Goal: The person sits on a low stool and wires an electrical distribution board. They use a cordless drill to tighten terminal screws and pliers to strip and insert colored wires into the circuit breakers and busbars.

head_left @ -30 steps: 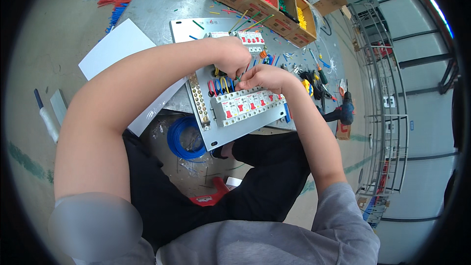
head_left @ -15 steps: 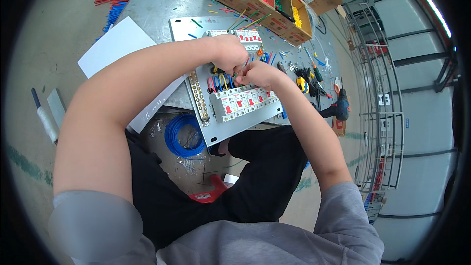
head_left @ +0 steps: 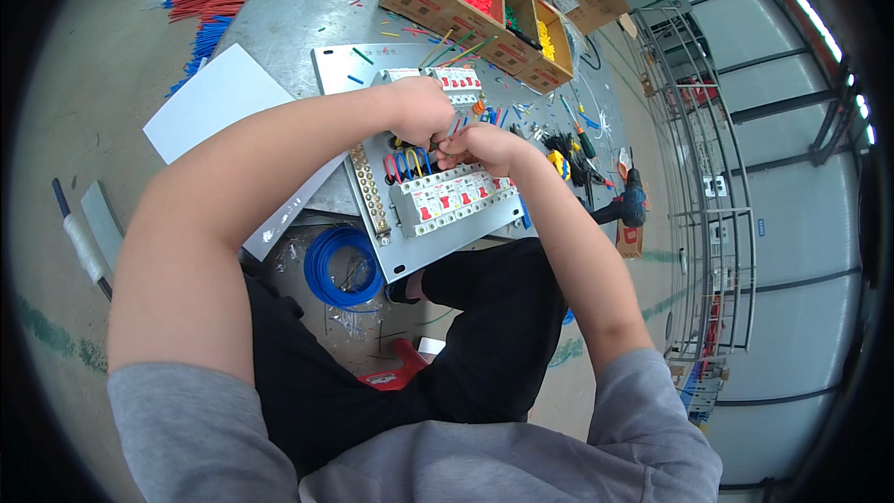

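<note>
Over a grey metal mounting plate [head_left: 419,247], both my hands meet in the gap between two rows of circuit breakers. My left hand [head_left: 421,112] is closed, knuckles up, beside the far breaker row [head_left: 458,80]. Fingers bent and pinched together, my right hand [head_left: 480,149] touches the left fingertips just above the near breaker row [head_left: 456,198]. Whatever lies between the fingers is hidden. Short looped wires [head_left: 407,164] in red, blue, yellow and black rise from the near row, left of my right hand. A brass terminal bar [head_left: 369,194] runs along the plate's left side.
A divided cardboard box [head_left: 447,2] of coloured sleeves stands at the back. To the right lie a screwdriver [head_left: 584,142], black cable ties [head_left: 579,168], a yellow tool [head_left: 558,164] and a cordless drill [head_left: 633,200]. White paper [head_left: 219,98] lies left; a blue wire coil [head_left: 321,265] sits below.
The whole view has shifted slightly, so the plate and bench appear a little further left. My hands stay together at the same gap, the fingers drawn slightly closer to each other.
</note>
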Motion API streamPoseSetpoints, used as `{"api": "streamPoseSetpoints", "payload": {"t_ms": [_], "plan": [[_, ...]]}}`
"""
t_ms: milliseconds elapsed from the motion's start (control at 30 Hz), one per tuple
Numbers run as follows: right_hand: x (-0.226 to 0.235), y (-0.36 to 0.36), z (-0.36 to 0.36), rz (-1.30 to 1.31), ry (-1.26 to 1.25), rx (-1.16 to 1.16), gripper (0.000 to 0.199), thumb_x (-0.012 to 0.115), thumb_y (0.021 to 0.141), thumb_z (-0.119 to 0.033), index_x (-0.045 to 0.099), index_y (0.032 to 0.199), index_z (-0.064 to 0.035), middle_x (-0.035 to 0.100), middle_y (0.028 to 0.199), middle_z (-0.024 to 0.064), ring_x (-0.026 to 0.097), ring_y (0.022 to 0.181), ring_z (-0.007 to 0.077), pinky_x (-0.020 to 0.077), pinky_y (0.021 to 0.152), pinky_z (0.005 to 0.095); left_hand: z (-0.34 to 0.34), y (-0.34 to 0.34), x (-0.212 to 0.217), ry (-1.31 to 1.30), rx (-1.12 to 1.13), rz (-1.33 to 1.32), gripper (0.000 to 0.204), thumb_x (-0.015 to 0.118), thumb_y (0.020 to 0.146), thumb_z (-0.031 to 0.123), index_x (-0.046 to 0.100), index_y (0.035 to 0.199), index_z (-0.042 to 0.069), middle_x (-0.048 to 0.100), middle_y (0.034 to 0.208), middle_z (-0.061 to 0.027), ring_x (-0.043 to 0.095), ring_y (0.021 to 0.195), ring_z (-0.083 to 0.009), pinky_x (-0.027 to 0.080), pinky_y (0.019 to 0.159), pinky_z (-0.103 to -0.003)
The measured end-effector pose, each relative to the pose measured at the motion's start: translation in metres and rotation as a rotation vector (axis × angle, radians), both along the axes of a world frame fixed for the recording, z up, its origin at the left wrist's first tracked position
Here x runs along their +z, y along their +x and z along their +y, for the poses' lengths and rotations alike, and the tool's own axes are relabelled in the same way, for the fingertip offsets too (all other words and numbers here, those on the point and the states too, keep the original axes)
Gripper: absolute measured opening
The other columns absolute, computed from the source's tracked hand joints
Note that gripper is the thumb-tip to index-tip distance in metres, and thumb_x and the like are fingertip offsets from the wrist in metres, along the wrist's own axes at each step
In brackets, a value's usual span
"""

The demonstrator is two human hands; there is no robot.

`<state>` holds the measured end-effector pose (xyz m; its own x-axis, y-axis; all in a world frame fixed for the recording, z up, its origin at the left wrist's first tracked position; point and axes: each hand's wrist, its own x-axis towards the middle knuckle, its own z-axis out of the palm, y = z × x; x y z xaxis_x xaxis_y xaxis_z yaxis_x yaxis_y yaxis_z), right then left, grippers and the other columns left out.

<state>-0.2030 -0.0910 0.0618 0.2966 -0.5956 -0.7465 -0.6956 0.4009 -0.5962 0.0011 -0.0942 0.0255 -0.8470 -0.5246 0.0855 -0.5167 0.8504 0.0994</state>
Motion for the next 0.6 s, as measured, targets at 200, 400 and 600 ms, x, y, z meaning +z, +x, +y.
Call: {"api": "streamPoseSetpoints", "payload": {"t_ms": [200, 400, 600], "plan": [[-0.002, -0.003, -0.001, 0.011, -0.028, 0.093, 0.015, 0.074, 0.106, -0.012, 0.078, 0.11, 0.0017, 0.079, 0.106, 0.008, 0.075, 0.101, 0.0178, 0.0569, 0.096, 0.0323, 0.0, -0.008, 0.0, -0.024, 0.046, 0.003, 0.006, 0.08, 0.072, 0.019, 0.085, 0.074, 0.022, 0.074, 0.07, -0.0036, 0.072, 0.077, -0.0284, 0.049, 0.095, -0.04], [-0.009, 0.009, 0.017, 0.148, -0.252, 0.097, 0.013, 0.072, 0.104, -0.007, 0.081, 0.1, 0.0019, 0.081, 0.097, 0.0083, 0.074, 0.092, 0.0161, 0.0582, 0.089, 0.0333, 0.001, -0.008, -0.004, -0.024, 0.064, -0.03, 0.008, 0.079, 0.072, 0.018, 0.086, 0.074, 0.022, 0.076, 0.071, -0.0046, 0.073, 0.077, -0.0279, 0.05, 0.095, -0.04], [-0.015, 0.012, 0.024, 0.256, -0.419, 0.129, 0.012, 0.076, 0.101, -0.007, 0.084, 0.1, 0.0014, 0.082, 0.095, 0.0089, 0.076, 0.088, 0.0172, 0.0594, 0.086, 0.035, -0.001, -0.01, -0.005, -0.048, 0.089, -0.056, 0.008, 0.081, 0.074, 0.022, 0.087, 0.078, 0.024, 0.078, 0.075, -0.0051, 0.074, 0.08, -0.028, 0.051, 0.095, -0.041]]}}
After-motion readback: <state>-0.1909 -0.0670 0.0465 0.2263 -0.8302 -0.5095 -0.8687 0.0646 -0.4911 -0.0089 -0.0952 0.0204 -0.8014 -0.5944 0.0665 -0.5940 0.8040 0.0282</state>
